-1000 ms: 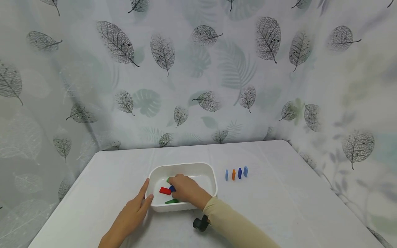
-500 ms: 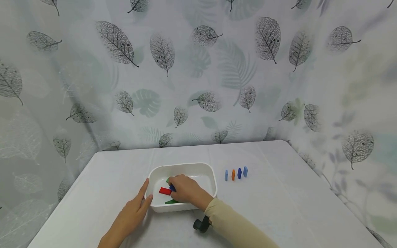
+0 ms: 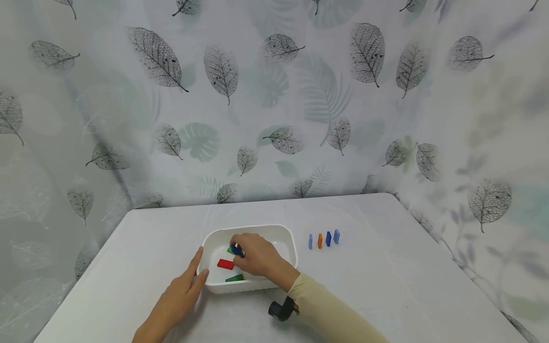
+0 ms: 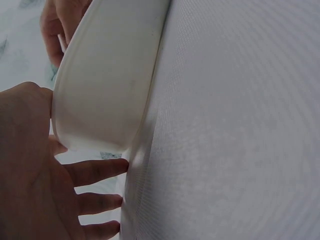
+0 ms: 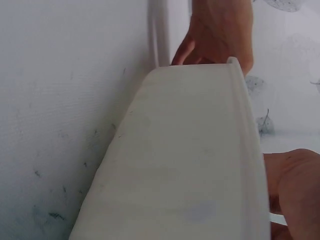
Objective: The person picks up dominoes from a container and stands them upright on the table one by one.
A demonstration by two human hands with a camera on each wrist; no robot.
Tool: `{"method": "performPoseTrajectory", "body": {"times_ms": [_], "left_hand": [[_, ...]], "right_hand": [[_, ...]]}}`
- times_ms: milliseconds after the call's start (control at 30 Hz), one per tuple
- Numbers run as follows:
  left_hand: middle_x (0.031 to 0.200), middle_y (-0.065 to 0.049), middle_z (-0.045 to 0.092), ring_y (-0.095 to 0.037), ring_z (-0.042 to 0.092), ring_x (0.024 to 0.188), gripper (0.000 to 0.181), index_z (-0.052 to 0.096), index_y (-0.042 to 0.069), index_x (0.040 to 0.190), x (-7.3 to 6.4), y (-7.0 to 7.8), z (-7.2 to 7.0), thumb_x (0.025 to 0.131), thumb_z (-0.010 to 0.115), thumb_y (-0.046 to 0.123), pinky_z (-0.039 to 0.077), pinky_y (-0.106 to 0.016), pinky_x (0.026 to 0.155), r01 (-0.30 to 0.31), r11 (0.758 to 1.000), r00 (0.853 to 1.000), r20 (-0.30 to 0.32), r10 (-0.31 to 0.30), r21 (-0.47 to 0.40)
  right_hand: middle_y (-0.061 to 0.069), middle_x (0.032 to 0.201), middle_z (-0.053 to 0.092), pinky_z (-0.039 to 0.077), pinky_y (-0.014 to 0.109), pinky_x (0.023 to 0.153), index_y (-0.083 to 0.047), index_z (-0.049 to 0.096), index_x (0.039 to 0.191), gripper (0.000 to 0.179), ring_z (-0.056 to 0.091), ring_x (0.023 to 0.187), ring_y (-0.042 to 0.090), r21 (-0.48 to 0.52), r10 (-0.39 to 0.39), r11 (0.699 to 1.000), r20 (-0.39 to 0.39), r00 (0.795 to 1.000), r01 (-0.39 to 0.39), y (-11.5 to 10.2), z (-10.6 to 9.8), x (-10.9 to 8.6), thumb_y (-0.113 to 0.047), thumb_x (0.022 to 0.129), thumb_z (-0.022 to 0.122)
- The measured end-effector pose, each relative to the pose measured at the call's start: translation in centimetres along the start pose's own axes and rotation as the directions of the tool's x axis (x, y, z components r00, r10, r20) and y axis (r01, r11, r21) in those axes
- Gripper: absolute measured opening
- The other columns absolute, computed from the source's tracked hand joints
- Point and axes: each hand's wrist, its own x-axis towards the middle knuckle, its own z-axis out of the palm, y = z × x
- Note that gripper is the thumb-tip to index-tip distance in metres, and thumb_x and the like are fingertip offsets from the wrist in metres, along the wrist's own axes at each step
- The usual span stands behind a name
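My right hand (image 3: 257, 255) reaches into the white tray (image 3: 280, 231) and pinches a dark blue domino (image 3: 237, 250) between thumb and fingers. Inside the tray lie a red domino (image 3: 225, 264), a green domino (image 3: 234, 278) by the near wall, and another green piece (image 3: 230, 249) partly behind the blue one. My left hand (image 3: 177, 296) rests against the tray's left end with fingers spread. In the left wrist view, the left thumb side touches the tray rim (image 4: 62, 87) and the straight fingers (image 4: 97, 172) reach down to the table. The tray wall (image 5: 185, 145) hides the pieces in the right wrist view.
Right of the tray, several dominoes stand upright in a row: light blue (image 3: 310, 241), orange (image 3: 320, 241), dark blue (image 3: 328, 238) and light blue (image 3: 336, 237). A black device (image 3: 280, 309) sits under the right wrist. Leaf-patterned curtain (image 3: 274, 105) surrounds the white table (image 3: 386, 271).
My right hand has risen slightly with the dark blue domino, uncovering more of the near green domino. The left hand stays at the tray. The head view has shifted slightly.
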Motion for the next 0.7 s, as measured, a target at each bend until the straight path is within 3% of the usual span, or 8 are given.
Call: {"method": "performPoseTrajectory", "body": {"times_ms": [233, 467, 700], "left_hand": [[0.149, -0.030, 0.050, -0.049, 0.055, 0.130, 0.073, 0.017, 0.019, 0.168, 0.1, 0.1, 0.0, 0.110, 0.044, 0.053, 0.046, -0.069, 0.099, 0.017, 1.000, 1.000, 0.012, -0.017, -0.004], [0.151, -0.029, 0.049, -0.049, 0.053, 0.132, 0.072, 0.016, 0.020, 0.169, 0.1, 0.0, 0.1, 0.111, 0.043, 0.051, 0.045, -0.069, 0.099, 0.007, 1.000, 1.000, 0.001, -0.007, 0.001], [0.150, -0.028, 0.050, -0.047, 0.053, 0.132, 0.071, 0.017, 0.022, 0.169, 0.1, -0.3, 0.1, 0.111, 0.043, 0.052, 0.044, -0.069, 0.100, -0.006, 1.000, 1.000, -0.012, 0.006, -0.005]], "right_hand": [[-0.006, 0.098, 0.069, 0.053, 0.019, 0.071, -0.015, 0.074, 0.118, 0.027, 0.061, 0.082, 0.006, 0.085, -0.034, 0.995, -0.112, 0.993, 0.044, 0.2, -0.8, -1.1, -0.012, 0.091, 0.073], [-0.004, 0.101, 0.070, 0.054, 0.021, 0.076, -0.012, 0.073, 0.120, 0.028, 0.067, 0.089, 0.014, 0.147, -0.044, 0.987, -0.152, 0.987, 0.066, 0.8, -1.5, -2.2, -0.011, 0.092, 0.072], [-0.002, 0.100, 0.069, 0.053, 0.019, 0.070, -0.010, 0.072, 0.117, 0.024, 0.066, 0.081, 0.014, 0.182, -0.084, 0.975, -0.227, 0.970, 0.127, 1.6, -2.3, -3.1, -0.006, 0.093, 0.071]]}}
